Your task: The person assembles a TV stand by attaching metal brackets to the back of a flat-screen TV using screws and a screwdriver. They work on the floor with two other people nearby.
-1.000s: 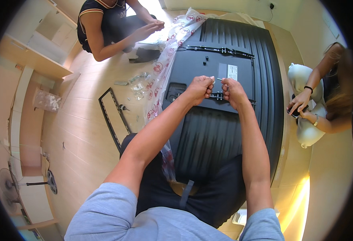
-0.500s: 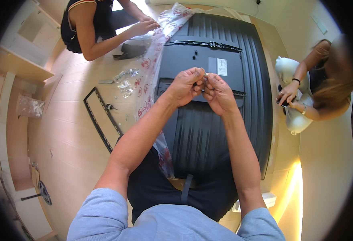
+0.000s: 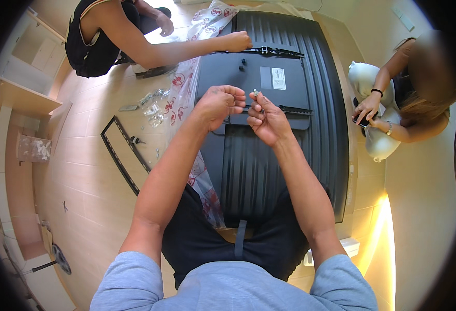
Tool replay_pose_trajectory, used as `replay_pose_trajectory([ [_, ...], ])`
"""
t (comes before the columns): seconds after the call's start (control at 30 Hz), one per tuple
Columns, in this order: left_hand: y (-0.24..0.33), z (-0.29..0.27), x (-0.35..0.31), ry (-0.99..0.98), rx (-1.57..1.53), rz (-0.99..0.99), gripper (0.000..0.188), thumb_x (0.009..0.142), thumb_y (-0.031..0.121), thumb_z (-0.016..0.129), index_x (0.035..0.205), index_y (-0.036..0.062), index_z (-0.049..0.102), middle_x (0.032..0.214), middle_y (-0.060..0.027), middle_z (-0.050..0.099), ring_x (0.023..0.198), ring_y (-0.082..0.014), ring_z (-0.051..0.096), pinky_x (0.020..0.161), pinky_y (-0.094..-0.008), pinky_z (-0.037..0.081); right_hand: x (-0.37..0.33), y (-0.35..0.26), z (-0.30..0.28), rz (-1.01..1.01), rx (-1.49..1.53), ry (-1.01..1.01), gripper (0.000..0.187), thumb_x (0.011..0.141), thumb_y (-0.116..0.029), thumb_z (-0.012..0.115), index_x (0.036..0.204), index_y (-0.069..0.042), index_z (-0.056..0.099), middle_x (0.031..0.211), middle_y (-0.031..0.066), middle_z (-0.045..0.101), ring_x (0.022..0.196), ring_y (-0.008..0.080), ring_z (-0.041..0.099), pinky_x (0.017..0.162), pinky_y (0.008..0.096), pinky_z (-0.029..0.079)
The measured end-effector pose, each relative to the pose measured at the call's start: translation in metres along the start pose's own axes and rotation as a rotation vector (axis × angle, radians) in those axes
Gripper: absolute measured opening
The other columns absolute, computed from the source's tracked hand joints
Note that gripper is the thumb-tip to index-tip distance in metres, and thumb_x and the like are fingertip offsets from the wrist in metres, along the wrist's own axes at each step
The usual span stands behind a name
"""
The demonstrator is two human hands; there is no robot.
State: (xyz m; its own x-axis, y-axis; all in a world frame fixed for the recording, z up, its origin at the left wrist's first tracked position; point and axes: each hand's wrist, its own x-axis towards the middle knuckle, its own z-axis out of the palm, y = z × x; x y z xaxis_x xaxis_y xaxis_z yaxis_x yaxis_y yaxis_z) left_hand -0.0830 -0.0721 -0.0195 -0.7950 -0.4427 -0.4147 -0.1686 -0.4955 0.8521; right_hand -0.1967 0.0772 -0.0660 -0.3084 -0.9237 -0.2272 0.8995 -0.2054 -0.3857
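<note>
Pale floor spreads around a large black panel, which lies flat below both hands. A small metal piece sits upright at the fingertips of the right hand, pinched between thumb and forefinger, just beside and to the right of the left hand; whether the left's curled fingers hold anything, I cannot tell. Near the right hand runs 1 black bracket. Compared with 0.5 s ago, when the 2 hands met at their fingertips, a gap now separates them, and a co-worker's hand has come over the panel beside the upper bracket.
</note>
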Motion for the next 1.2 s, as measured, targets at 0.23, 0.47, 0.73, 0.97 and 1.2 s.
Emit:
replay_pose_trajectory([
  [0.23, 0.006, -0.009, 0.002, -0.147, -0.189, 0.109, 0.018, 0.104, 0.005, 0.059, 0.118, -0.0056, 0.063, 0.112, -0.0184, 0.072, 0.092, -0.023, 0.075, 0.082, -0.0312, 0.065, 0.0, -0.003, 0.011, -0.054, -0.152, 0.011, 0.02, 0.106, -0.029, 0.063, 0.109, -0.009, 0.065, 0.076, -0.0052, 0.053, 0.06, 0.0035, 0.041, 0.053, 0.0207, 0.035],
  [0.47, -0.001, -0.012, 0.005, -0.199, -0.245, 0.187, 0.015, 0.097, 0.003, 0.071, 0.109, -0.0041, 0.068, 0.099, -0.0128, 0.073, 0.082, -0.0194, 0.073, 0.071, -0.0279, 0.063, -0.003, -0.001, 0.019, -0.123, -0.241, 0.058, 0.017, 0.105, -0.027, 0.066, 0.105, -0.01, 0.063, 0.076, -0.0055, 0.053, 0.061, 0.0034, 0.042, 0.054, 0.0209, 0.035],
  [0.73, 0.004, -0.003, 0.001, -0.14, 0.273, 0.561, 0.019, 0.087, -0.003, 0.078, 0.104, -0.0048, 0.071, 0.103, -0.0063, 0.07, 0.085, -0.0122, 0.069, 0.074, -0.0262, 0.058, -0.001, 0.003, 0.019, -0.221, -0.439, 0.137, 0.018, 0.105, -0.028, 0.066, 0.105, -0.01, 0.062, 0.077, -0.0055, 0.053, 0.062, 0.0028, 0.043, 0.055, 0.0207, 0.036],
  [0.97, 0.002, 0.004, -0.002, -0.096, 0.509, 0.689, 0.024, 0.089, -0.006, 0.074, 0.113, -0.001, 0.074, 0.105, -0.003, 0.069, 0.088, -0.0089, 0.067, 0.079, -0.0229, 0.056, -0.001, -0.001, 0.015, -0.18, -0.353, 0.103, 0.018, 0.104, -0.028, 0.067, 0.105, -0.011, 0.063, 0.077, -0.0048, 0.053, 0.063, 0.0033, 0.043, 0.055, 0.0205, 0.036],
  [1.2, -0.005, -0.004, 0.005, -0.1, 0.385, 0.513, 0.022, 0.091, -0.001, 0.075, 0.113, -0.0033, 0.073, 0.09, -0.0069, 0.075, 0.08, -0.0112, 0.07, 0.075, -0.0242, 0.058, -0.002, -0.012, 0.006, -0.179, -0.594, 0.095, 0.023, 0.1, -0.032, 0.073, 0.096, -0.01, 0.069, 0.076, -0.0043, 0.056, 0.059, 0.0033, 0.042, 0.052, 0.0196, 0.034],
])
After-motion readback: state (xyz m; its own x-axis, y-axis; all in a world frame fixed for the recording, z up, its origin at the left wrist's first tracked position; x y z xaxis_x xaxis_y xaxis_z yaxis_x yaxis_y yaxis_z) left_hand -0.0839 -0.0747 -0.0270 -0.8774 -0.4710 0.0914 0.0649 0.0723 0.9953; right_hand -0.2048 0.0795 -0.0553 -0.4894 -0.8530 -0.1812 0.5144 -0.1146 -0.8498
